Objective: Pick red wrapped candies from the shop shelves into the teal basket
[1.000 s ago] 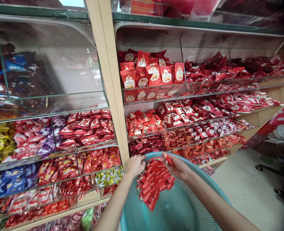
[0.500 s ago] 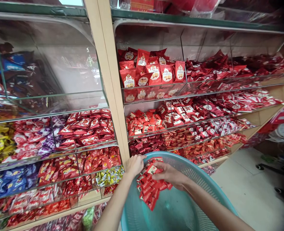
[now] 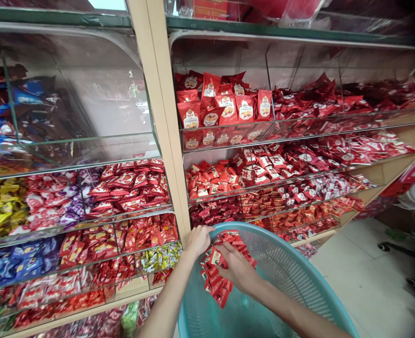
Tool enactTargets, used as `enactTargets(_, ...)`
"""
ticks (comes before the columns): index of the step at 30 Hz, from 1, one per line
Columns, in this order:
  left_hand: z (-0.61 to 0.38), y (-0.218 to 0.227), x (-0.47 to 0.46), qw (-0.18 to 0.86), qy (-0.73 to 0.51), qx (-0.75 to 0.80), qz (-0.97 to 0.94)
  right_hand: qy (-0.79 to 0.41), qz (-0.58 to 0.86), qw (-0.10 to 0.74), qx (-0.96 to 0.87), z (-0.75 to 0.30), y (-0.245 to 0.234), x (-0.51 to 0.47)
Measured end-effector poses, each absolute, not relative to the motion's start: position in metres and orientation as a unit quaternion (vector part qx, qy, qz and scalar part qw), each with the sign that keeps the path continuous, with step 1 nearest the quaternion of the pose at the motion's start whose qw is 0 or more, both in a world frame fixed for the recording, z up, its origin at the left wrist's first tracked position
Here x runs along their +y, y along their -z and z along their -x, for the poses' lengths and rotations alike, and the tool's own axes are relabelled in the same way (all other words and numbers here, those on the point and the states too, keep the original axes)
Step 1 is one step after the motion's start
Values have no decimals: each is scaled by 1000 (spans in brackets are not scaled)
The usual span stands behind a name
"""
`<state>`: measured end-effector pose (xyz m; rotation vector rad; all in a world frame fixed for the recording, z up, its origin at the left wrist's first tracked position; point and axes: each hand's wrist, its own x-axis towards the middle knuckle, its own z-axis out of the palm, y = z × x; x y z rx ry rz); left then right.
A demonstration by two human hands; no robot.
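Candies (image 3: 217, 281) in red wrappers sit piled in the teal basket (image 3: 291, 272); left hand (image 3: 197, 239) grips its rim, right hand (image 3: 237, 268) presses flat on the pile, none lifted out yet.

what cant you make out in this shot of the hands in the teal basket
- Head view: the right hand covers part of the red sweet packets, so their count is hidden.
- The teal basket is cut off by the bottom edge.
- The left hand grips its rim; fingertips hidden behind it.
- Packet print is too small to read.
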<state>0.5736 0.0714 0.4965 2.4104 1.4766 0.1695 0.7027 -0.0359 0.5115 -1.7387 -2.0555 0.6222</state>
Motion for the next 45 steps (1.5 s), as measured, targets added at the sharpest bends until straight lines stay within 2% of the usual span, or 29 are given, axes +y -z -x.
enactTargets(9, -572, -488, 74, 137, -109, 495, -851, -7, 610, 100, -786, -676, -506, -35)
enactTargets(17, -572, -496, 72, 147, -78, 519, -839, 109, 567, 46, -815, -664, -494, -21)
enactTargets(45, -572, -495, 70, 138, -90, 524, -836, 75, 611, 86, -783, -665, -483, -18)
